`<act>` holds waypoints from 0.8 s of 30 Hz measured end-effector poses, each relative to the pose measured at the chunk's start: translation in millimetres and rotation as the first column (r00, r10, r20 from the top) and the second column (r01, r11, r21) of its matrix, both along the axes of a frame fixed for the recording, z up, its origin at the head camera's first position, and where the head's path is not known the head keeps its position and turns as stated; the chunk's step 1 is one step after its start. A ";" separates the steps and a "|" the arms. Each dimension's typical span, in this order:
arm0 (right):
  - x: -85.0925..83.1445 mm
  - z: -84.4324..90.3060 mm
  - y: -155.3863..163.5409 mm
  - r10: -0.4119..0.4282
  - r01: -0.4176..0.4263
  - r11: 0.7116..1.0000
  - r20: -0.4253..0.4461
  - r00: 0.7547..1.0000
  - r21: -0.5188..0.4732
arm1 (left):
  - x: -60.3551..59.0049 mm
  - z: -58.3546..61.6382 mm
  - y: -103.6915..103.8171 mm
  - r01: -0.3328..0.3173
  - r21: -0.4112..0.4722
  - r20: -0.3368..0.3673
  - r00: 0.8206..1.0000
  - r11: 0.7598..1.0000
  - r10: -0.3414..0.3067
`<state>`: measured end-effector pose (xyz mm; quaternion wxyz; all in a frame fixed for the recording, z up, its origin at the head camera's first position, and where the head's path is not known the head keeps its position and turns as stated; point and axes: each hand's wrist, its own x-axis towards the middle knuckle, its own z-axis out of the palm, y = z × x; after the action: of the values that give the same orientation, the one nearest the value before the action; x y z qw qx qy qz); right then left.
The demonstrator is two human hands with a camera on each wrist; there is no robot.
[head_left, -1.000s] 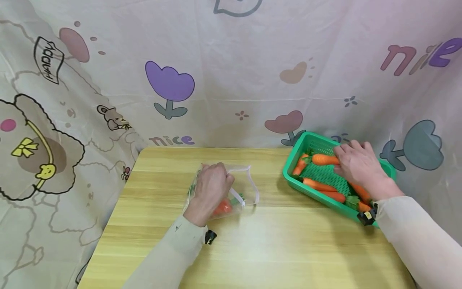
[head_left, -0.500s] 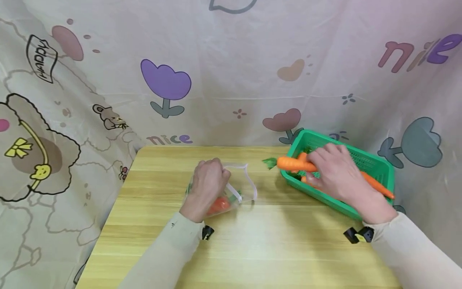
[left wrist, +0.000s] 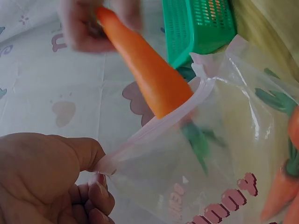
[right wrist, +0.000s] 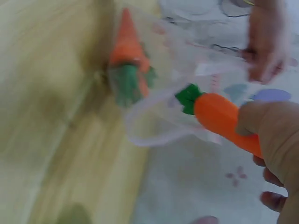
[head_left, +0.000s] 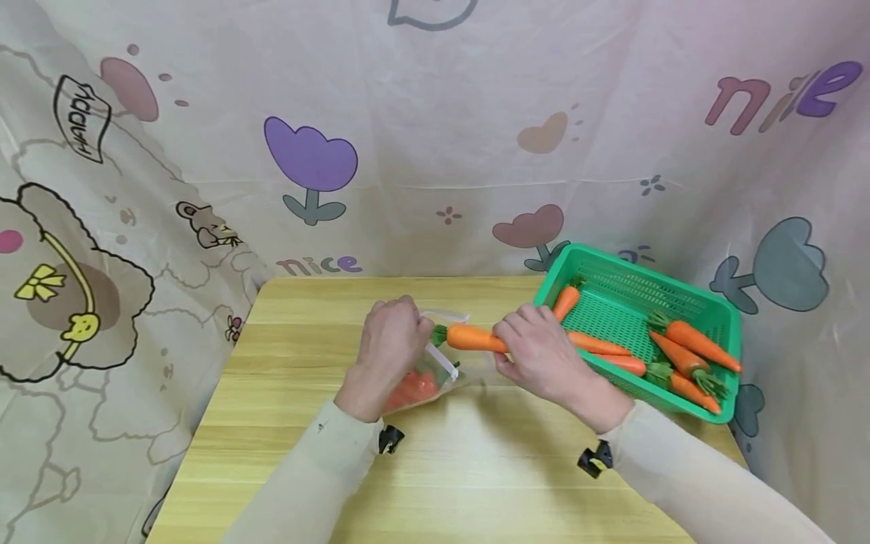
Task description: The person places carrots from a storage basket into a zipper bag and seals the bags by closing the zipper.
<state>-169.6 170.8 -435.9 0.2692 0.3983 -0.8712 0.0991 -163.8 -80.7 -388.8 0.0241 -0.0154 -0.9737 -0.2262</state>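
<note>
My left hand (head_left: 390,347) pinches the pink zip edge of a clear plastic bag (left wrist: 233,116) between thumb and finger, and the bag's mouth gapes open. Several carrots (right wrist: 128,46) with green tops lie inside it. My right hand (head_left: 540,355) grips another carrot (head_left: 469,338) toward its narrow end, with the leafy top pointing left. In the left wrist view, that carrot's green leaves (left wrist: 198,140) show through the bag's clear wall, just past the zip edge. The thin tip of this carrot is hidden by my right hand in the head view.
A green plastic basket (head_left: 635,276) stands at the table's back right, with several carrots (head_left: 700,344) inside. Behind the wooden table (head_left: 306,317) hangs a printed cloth (head_left: 421,136), and it also runs along both sides.
My right hand has lifted a carrot out of the green basket and carried it left to the bag's mouth. My left hand keeps hold of the bag with little movement.
</note>
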 end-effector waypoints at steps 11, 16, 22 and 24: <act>-14.4 -48.7 -44.0 0.042 -0.028 0.995 -0.139 0.989 0.097 | 6.9 -3.9 16.9 0.077 -0.083 -0.043 0.996 0.994 -0.081; -17.3 -55.8 -51.7 0.047 -0.031 0.995 -0.162 0.986 0.097 | 6.4 -2.2 20.0 0.070 -0.080 -0.028 0.997 0.994 -0.073; -19.1 -58.0 -57.0 0.043 -0.034 0.997 -0.129 0.991 0.068 | 6.0 -1.4 20.8 0.059 -0.080 -0.012 0.998 0.995 -0.061; -19.0 -58.7 -57.8 0.044 -0.036 0.997 -0.115 0.992 0.070 | 5.8 -1.6 21.1 0.056 -0.075 -0.006 0.998 0.996 -0.057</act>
<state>-188.6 113.1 -494.6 0.3041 0.4298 -0.8486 0.0516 -158.0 -59.5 -390.4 0.0210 -0.0448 -0.9805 -0.1902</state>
